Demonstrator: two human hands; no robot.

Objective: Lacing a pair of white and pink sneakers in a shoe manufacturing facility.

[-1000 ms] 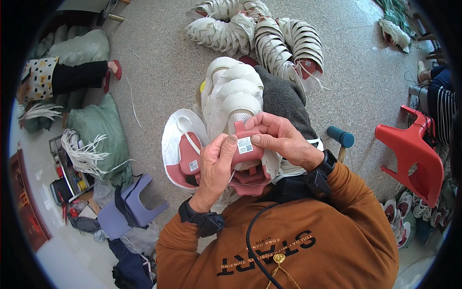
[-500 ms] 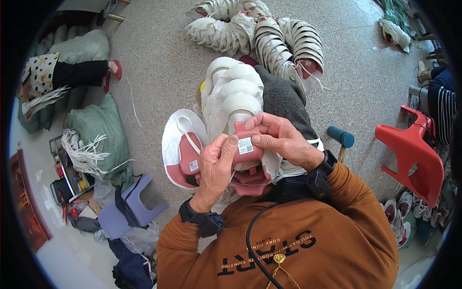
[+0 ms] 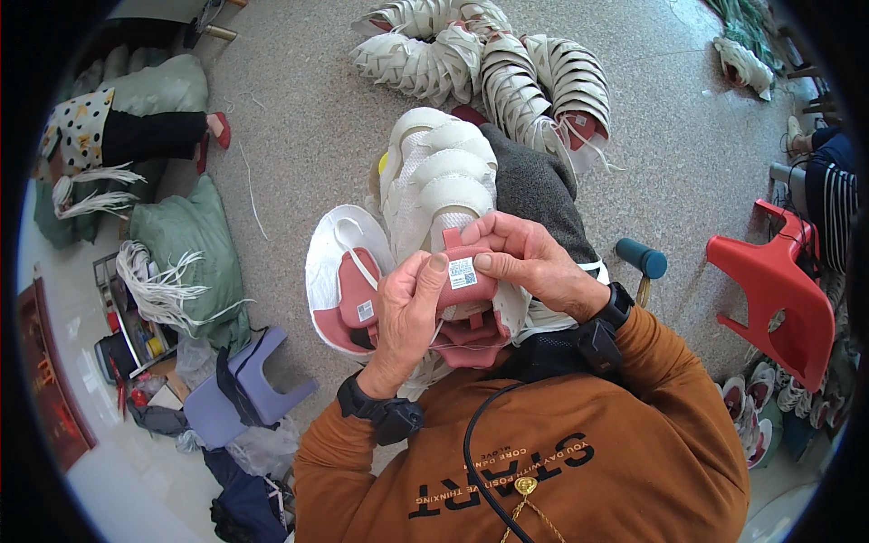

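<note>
A white shoe upper [image 3: 441, 172] lies over my lap, its toe pointing away from me and its red lining toward me. My left hand [image 3: 407, 312] and my right hand [image 3: 534, 267] hold the padded red tongue [image 3: 471, 297] from both sides. Both thumbs press on the tongue beside a small white printed label [image 3: 462, 272]. The right fingers are close to the red pull loop [image 3: 452, 238] at its edge. Left of my left hand lies another white upper [image 3: 323, 262] with a red tongue and a loose white lace.
Nested white uppers [image 3: 570, 86] lie in rows ahead on the speckled floor. A teal cylinder with a handle [image 3: 641, 257] and a red stool [image 3: 783, 299] are at right. Leftward are a purple stool [image 3: 226, 398], green sack [image 3: 186, 240], white laces [image 3: 158, 285] and a person [image 3: 149, 136].
My hands and the tongue stay practically still. At the far left, the bundle of white laces near the other person has shifted and spread apart.
</note>
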